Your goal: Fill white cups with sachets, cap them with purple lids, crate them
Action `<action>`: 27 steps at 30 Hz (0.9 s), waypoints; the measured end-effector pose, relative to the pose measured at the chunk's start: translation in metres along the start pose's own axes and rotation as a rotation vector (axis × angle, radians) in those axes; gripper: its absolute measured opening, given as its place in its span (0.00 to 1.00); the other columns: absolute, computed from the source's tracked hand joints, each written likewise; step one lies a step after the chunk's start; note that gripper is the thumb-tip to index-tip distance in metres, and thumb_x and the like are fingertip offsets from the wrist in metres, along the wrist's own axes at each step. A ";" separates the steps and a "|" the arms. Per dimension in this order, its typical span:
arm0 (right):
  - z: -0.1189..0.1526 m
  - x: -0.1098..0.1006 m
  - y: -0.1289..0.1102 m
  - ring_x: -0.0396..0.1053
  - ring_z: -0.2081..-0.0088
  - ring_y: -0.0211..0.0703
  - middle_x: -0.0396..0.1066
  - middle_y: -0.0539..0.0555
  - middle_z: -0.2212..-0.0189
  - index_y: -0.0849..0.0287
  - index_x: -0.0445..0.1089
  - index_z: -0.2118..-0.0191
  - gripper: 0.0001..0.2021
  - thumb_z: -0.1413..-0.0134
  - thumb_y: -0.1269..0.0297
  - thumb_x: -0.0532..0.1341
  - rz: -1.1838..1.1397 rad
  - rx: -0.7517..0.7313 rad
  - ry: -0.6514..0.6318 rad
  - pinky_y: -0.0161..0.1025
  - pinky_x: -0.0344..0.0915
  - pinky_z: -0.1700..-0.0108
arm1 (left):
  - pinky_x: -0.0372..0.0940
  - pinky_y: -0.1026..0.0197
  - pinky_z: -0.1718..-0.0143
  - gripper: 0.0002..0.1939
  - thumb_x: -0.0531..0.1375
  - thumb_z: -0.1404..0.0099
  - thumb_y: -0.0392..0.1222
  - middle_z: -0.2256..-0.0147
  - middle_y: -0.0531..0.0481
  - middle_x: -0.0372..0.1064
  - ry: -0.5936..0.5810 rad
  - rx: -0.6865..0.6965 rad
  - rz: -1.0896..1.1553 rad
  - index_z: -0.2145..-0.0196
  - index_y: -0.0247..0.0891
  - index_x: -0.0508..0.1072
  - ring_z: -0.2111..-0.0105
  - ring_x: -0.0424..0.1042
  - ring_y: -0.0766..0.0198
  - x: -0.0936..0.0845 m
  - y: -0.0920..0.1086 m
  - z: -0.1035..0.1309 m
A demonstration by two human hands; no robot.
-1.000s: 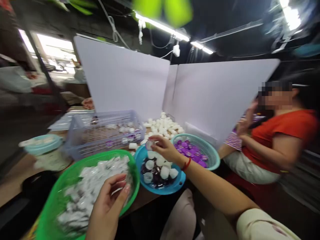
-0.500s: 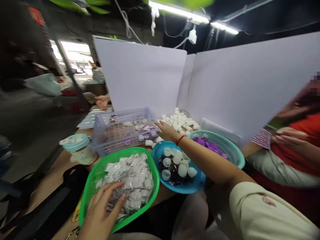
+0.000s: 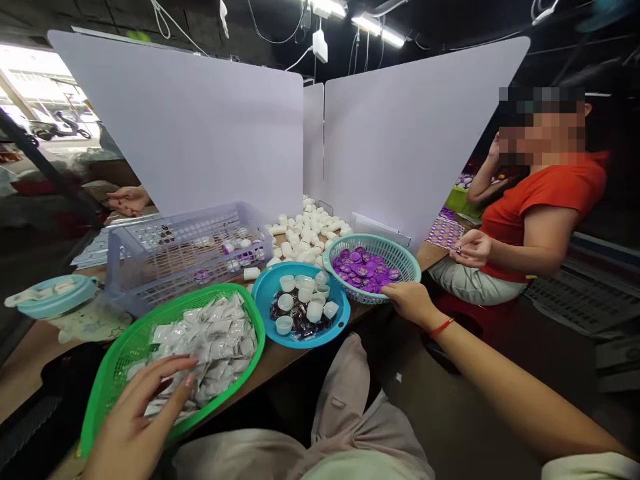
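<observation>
My left hand (image 3: 145, 407) rests over the green basket (image 3: 257, 327), thumb and fingers apart, its fingertips touching the small white sachets (image 3: 215, 340) heaped inside. At the near right rim of the teal basket (image 3: 413, 267) is my right hand (image 3: 413, 303), a red cord at its wrist. Its fingers are closed by the purple discs (image 3: 365, 263); what they pinch, a disc or the rim, is hidden. Between the two baskets stands a blue basin (image 3: 300, 343) holding white translucent cups (image 3: 314, 311) on top of dark sachets (image 3: 300, 325).
White plastic capsules (image 3: 310, 233) are piled at the back by white partition boards (image 3: 225, 133). A lilac crate (image 3: 145, 260) and a lidded tub (image 3: 60, 300) stand at left. A seated person in red (image 3: 540, 213) works at right; another person's hand (image 3: 130, 200) shows at left.
The view has turned to the right. My right hand has drawn back from near the white capsules to the teal basket's rim and closed. My left hand stays over the sachets.
</observation>
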State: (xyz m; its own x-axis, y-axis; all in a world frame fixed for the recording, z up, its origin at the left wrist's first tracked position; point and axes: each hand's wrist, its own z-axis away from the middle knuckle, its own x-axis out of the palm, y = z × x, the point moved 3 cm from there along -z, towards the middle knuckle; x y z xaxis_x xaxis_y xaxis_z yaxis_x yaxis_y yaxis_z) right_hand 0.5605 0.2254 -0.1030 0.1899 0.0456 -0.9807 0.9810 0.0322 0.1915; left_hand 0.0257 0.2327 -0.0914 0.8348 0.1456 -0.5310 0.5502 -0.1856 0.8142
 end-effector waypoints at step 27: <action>-0.275 -0.182 -0.331 0.74 0.52 0.52 0.78 0.61 0.51 0.53 0.72 0.38 0.17 0.27 0.61 0.57 -0.063 -0.642 0.548 0.42 0.62 0.55 | 0.77 0.56 0.53 0.10 0.63 0.27 0.46 0.54 0.51 0.84 0.253 0.422 -0.560 0.52 0.52 0.82 0.53 0.82 0.55 -0.017 -0.063 0.058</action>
State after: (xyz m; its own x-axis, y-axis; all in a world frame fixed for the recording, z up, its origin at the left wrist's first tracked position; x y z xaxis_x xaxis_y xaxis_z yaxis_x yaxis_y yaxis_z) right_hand 0.1898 0.4807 0.0231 -0.0731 0.4975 -0.8644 0.7440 0.6044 0.2849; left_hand -0.0224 0.1856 -0.1474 0.4248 0.5378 -0.7282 0.8955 -0.3678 0.2508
